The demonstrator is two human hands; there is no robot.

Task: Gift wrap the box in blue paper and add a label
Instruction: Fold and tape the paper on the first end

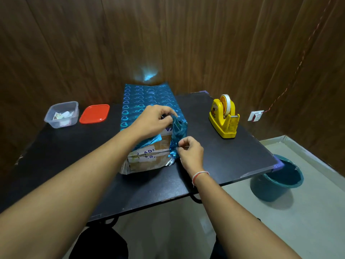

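Note:
A brown cardboard box (149,156) with white labels lies on shiny blue heart-patterned paper (141,100) in the middle of the black table (74,165). The paper's far part lies flat and runs up against the wall. Its right side is lifted over the box's right edge. My left hand (151,120) reaches over the box and pinches the top of that raised flap. My right hand (190,152) pinches the flap's lower edge at the box's near right corner. The silver underside of the paper shows at the box's near face.
A yellow tape dispenser (225,116) stands at the right of the table. At the far left are a clear plastic tub (62,114) with small paper pieces and its red lid (94,113). A teal bucket (278,178) stands on the floor below the table's right corner.

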